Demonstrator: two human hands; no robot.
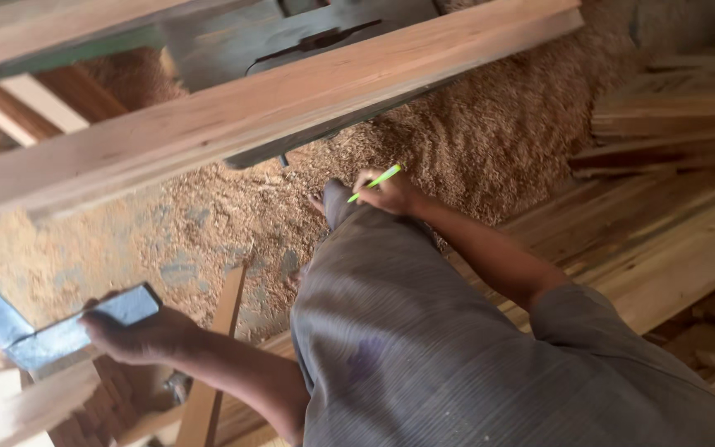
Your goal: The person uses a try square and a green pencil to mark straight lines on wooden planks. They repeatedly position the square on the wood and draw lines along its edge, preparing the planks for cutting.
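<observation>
Below long plank (275, 103), left hand (138, 335) gripping metal square (59, 327), right hand (391, 194) pinching green pencil (376, 181)

Left hand (138, 331), at the lower left of the frame, is closed in a grip, knuckles up, its bare forearm running down and right toward the bottom centre. Right hand (391, 194), at centre frame, is curled with fingers pinched, its bare arm extending down and right to a bent elbow and a grey sleeve.
</observation>
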